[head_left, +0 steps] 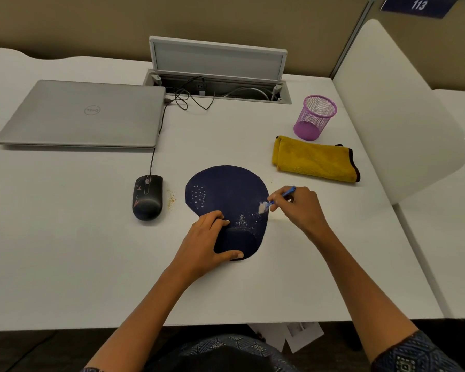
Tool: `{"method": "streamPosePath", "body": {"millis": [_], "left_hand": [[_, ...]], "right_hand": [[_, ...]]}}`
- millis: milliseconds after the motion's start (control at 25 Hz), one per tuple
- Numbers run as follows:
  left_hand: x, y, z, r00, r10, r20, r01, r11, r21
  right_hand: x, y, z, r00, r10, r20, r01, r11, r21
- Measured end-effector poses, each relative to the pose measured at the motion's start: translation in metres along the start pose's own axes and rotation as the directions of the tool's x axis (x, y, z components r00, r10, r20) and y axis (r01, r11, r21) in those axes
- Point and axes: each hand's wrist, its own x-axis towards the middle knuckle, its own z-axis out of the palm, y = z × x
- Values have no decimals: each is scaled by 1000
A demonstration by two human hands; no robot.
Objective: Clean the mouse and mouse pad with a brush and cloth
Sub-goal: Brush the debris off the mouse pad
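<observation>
Hands: R [297,208] pinches brush [278,199], L [211,241] presses pad [226,194].

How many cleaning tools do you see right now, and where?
2. The brush is held in the right hand at the mouse pad's right edge; the yellow cloth lies folded beside the purple cup.

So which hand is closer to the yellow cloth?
Right. The right hand, holding the brush, is just below the cloth; the left hand rests on the pad, farther away.
</observation>
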Motion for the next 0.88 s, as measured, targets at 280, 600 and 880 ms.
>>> {"method": "streamPosePath", "body": {"millis": [280,600,880], "left_hand": [[-1,0,0,1000,-1,-5,1,1000,1],[-6,2,1,1000,11,-27,-10,1000,19],[-13,6,1,994,-39,-106,34,998,-50]], "right_hand": [[-5,2,8,997,36,72,-34,999,-27],[-11,-21,9,997,-35,68,21,978,207],[-16,-28,32,948,-181,261,133,973,191]]}}
